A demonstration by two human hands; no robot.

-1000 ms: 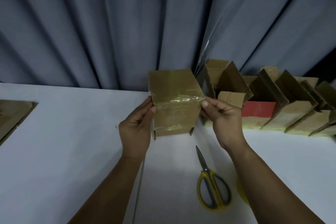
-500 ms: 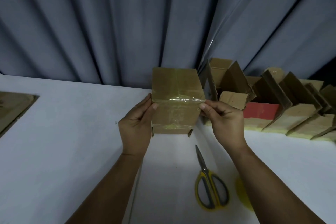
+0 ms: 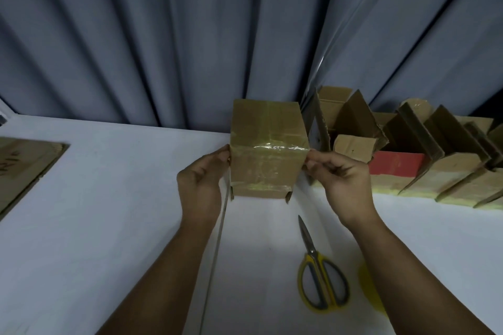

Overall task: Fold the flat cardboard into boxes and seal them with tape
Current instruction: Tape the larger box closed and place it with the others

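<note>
The folded box [image 3: 268,149] was held between both hands over the white table [image 3: 109,226], with a glossy tape strip [image 3: 280,147] running across its facing panel. The left hand [image 3: 200,183] gripped the box's left side, fingers curled against the edge. The right hand [image 3: 340,179] pinched the box's right edge where the tape strip ended. Yellow-handled scissors [image 3: 319,277] lay on the table below the box, blades closed and pointing toward it. A row of open boxes [image 3: 435,160] stood to the box's right. Flat cardboard [image 3: 24,166] lay well to its left. A grey curtain [image 3: 163,35] hung behind the box.
</note>
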